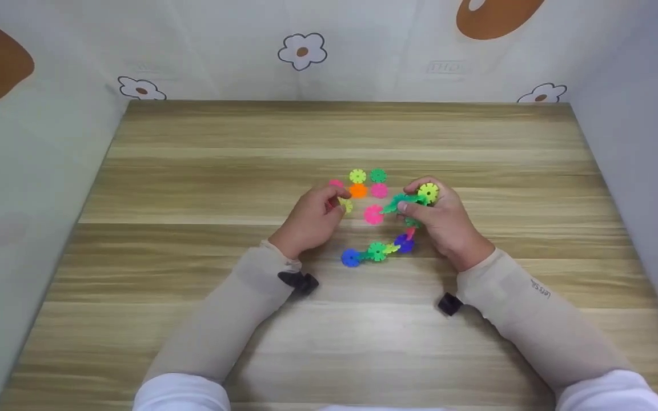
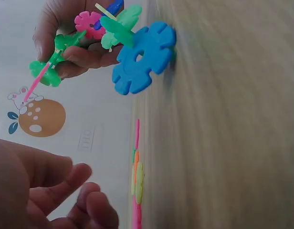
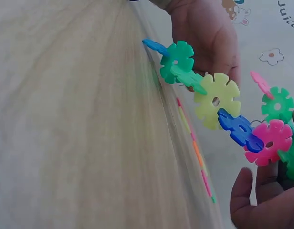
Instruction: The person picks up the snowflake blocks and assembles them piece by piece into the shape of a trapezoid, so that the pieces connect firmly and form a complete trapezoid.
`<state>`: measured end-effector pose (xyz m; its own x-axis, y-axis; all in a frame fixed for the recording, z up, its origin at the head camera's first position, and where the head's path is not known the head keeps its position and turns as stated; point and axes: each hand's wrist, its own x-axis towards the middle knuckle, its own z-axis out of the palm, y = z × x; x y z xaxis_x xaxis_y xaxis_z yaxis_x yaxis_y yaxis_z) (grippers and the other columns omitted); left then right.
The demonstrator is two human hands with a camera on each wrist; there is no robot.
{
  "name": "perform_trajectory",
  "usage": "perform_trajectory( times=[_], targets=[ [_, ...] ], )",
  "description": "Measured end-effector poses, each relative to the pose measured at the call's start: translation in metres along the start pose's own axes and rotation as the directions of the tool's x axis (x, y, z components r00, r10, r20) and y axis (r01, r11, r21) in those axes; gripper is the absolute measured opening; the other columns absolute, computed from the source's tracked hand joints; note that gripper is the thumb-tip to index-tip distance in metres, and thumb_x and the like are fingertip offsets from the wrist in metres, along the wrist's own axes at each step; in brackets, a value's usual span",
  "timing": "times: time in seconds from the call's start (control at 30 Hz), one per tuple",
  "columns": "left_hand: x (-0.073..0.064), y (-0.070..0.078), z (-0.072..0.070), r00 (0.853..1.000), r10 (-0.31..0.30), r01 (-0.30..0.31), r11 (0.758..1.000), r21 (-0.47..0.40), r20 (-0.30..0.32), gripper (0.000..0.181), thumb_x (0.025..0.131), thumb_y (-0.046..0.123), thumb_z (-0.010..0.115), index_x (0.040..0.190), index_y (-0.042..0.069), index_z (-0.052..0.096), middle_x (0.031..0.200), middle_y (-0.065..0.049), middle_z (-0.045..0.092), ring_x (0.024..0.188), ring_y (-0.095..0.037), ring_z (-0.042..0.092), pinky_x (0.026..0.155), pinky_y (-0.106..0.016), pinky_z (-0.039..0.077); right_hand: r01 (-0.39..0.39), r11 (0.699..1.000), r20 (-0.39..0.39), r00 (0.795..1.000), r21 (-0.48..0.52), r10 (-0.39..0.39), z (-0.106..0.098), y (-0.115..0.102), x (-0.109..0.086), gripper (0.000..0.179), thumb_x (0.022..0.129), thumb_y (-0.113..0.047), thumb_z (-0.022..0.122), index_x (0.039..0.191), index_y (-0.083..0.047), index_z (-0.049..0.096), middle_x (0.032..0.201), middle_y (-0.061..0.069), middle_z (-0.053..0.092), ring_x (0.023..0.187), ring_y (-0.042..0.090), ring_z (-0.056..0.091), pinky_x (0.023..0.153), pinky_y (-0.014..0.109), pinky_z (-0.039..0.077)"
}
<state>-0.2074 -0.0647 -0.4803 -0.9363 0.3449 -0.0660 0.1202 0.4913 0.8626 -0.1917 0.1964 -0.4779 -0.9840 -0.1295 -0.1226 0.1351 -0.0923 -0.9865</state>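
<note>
My right hand (image 1: pixel 449 225) pinches a chain of slotted plastic flower discs between thumb and fingers. In the head view the chain curves from a yellow disc (image 1: pixel 428 193) by the fingers down to a blue disc (image 1: pixel 351 258) at its tail, with green, pink, dark blue and yellow discs linked between. A pink disc (image 1: pixel 373 214) sticks out at its other end, on a green one. Left of it, my left hand (image 1: pixel 311 221) hovers beside loose discs, fingers bent; nothing shows between them in the left wrist view. A loose yellow disc (image 1: pixel 346 206) is partly hidden by its fingertips.
Loose discs lie flat beyond the hands: yellow (image 1: pixel 357 176), green (image 1: pixel 378 175), orange (image 1: pixel 357 190) and pink (image 1: pixel 379 190). Another pink disc (image 1: pixel 336 183) is near the left fingers. Patterned walls (image 1: pixel 220 51) border the wooden table (image 1: pixel 192 171) at back and sides.
</note>
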Motion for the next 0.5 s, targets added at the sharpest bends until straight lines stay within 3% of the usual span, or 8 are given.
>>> perform_trajectory(
  times=[0.17,0.3,0.43,0.5],
  targets=[
    [0.0009,0.0004,-0.0034,0.992,-0.078,0.061,0.985,0.164,0.100,0.042,0.106,0.012,0.057,0.146,0.003,0.059,0.106,-0.010,0.057,0.098,-0.025,0.052,0.091,-0.038,0.046,-0.060,0.998,0.034,0.998,-0.010,0.061,-0.0028,0.0052,0.0048,0.024,0.093,0.006,0.071,0.112,-0.004,0.060,0.093,0.004,0.062,0.078,0.015,0.070,0.077,0.023,0.059],
    [0.0014,0.0022,-0.0051,0.980,-0.130,0.093,0.967,0.235,0.150,0.051,0.107,0.016,0.056,0.155,0.000,0.048,0.104,-0.012,0.055,0.098,-0.027,0.051,0.094,-0.040,0.047,-0.082,0.997,0.084,0.993,0.005,0.081,-0.0043,0.0082,0.0069,0.024,0.092,0.008,0.071,0.112,-0.001,0.061,0.090,0.003,0.062,0.076,0.011,0.065,0.074,0.021,0.057],
    [0.0013,0.0037,-0.0044,0.973,-0.147,0.095,0.958,0.271,0.178,0.047,0.108,0.015,0.055,0.152,-0.001,0.052,0.119,-0.015,0.060,0.111,-0.028,0.054,0.113,-0.042,0.044,-0.107,0.994,0.126,0.986,0.001,0.106,-0.0052,0.0094,0.0080,0.025,0.091,0.008,0.070,0.112,-0.001,0.061,0.087,0.002,0.061,0.074,0.008,0.061,0.070,0.020,0.055],
    [0.0016,0.0030,-0.0039,0.975,-0.132,0.078,0.957,0.280,0.181,0.041,0.107,0.013,0.056,0.145,-0.001,0.059,0.124,-0.015,0.064,0.114,-0.028,0.056,0.116,-0.043,0.044,-0.119,0.993,0.138,0.983,-0.002,0.118,-0.0052,0.0106,0.0088,0.025,0.092,0.008,0.070,0.112,-0.003,0.061,0.085,0.001,0.061,0.073,0.008,0.060,0.069,0.020,0.055]
  ],
)
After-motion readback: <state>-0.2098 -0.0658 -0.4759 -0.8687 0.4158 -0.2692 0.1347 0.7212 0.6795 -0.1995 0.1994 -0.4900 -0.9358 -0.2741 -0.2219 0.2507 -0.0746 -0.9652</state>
